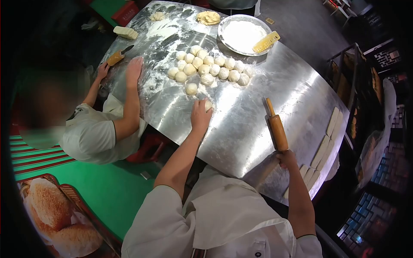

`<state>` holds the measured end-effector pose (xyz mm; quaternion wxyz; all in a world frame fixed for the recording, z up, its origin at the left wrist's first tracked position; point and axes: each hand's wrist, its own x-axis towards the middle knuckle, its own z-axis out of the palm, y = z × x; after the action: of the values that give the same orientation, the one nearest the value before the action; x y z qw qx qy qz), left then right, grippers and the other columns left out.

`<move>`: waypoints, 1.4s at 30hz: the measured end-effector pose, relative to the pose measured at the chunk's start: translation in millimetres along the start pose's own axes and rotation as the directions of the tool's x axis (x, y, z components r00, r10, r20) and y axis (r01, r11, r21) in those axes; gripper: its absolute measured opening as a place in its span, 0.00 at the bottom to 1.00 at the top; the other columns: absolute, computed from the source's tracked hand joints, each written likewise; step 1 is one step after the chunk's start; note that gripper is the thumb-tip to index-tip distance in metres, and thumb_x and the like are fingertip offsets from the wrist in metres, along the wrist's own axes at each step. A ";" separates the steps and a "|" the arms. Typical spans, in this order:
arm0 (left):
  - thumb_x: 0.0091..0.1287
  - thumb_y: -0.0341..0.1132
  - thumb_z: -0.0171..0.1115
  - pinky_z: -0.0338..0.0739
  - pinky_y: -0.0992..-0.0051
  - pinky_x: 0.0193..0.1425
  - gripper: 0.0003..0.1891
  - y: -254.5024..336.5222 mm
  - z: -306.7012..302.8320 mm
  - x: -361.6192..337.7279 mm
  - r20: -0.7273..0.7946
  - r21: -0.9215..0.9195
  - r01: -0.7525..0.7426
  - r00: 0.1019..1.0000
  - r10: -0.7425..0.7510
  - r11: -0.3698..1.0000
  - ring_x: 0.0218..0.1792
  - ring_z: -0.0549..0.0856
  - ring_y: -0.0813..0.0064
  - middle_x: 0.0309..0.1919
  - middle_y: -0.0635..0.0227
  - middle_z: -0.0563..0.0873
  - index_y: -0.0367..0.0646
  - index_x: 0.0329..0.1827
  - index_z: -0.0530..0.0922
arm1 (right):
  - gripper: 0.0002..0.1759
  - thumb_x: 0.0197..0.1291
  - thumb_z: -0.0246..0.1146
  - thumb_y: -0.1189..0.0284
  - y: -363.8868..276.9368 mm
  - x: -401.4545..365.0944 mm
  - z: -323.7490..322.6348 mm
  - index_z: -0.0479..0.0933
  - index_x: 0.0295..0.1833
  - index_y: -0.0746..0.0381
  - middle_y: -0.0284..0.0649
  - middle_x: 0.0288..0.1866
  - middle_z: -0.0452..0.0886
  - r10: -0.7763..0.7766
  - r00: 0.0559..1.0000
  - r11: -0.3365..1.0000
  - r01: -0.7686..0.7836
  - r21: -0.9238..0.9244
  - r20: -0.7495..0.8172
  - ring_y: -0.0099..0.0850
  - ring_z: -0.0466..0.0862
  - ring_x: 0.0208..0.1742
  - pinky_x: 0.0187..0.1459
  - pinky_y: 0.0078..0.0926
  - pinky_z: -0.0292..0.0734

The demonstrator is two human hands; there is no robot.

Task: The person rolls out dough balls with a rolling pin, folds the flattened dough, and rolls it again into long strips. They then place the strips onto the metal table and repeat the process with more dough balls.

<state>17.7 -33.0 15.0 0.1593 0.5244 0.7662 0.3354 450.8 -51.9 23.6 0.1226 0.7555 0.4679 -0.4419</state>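
My left hand (200,117) is closed around a small dough ball (208,105) at the near side of the steel table (241,124). Just beyond it lies a single floured dough ball (191,89), and behind that a cluster of several more dough balls (203,69). My right hand (287,159) grips the near handle of a wooden rolling pin (278,132). The pin points away from me, its far handle angled slightly left. Pale, long dough strips (320,152) lie along the table's right edge.
A metal bowl of flour (241,35) with a yellow scraper (266,42) stands at the back. Dough lumps (208,17) and a pale stack (125,32) lie at the far side. To the left, a co-worker's hand (102,70) holds another rolling pin (115,58). Racks (355,86) stand right.
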 end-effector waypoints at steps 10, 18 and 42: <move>0.55 0.34 0.75 0.76 0.59 0.59 0.29 37.4 41.0 -39.9 0.382 -0.061 -0.248 0.889 0.253 0.967 0.55 0.79 0.56 0.55 0.61 0.76 0.48 0.61 0.76 | 0.12 0.58 0.72 0.69 -6.2 -4.0 -1.1 0.81 0.33 0.68 0.39 0.21 0.82 0.050 0.999 0.998 -0.050 0.043 0.007 0.29 0.81 0.17 0.20 0.30 0.75; 0.58 0.37 0.75 0.76 0.59 0.60 0.32 -2.3 -39.2 50.1 -0.080 0.084 0.102 0.992 -0.095 0.991 0.57 0.78 0.53 0.57 0.55 0.75 0.44 0.66 0.72 | 0.12 0.59 0.71 0.69 3.1 2.9 3.6 0.80 0.32 0.68 0.40 0.19 0.80 0.034 0.999 0.996 -0.032 0.087 -0.016 0.29 0.80 0.16 0.19 0.30 0.74; 0.70 0.34 0.59 0.62 0.60 0.74 0.20 -54.0 -7.4 56.8 0.000 0.271 -0.167 0.985 0.173 0.948 0.69 0.70 0.58 0.65 0.60 0.78 0.42 0.64 0.78 | 0.17 0.57 0.72 0.64 0.7 10.8 -2.6 0.80 0.26 0.66 0.41 0.18 0.81 0.052 0.998 0.997 -0.053 0.061 0.020 0.31 0.81 0.16 0.18 0.32 0.74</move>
<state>-47.0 4.0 -10.3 0.0479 0.6013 0.7586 0.2464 454.6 -44.2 16.5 0.1153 0.7669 0.4329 -0.4595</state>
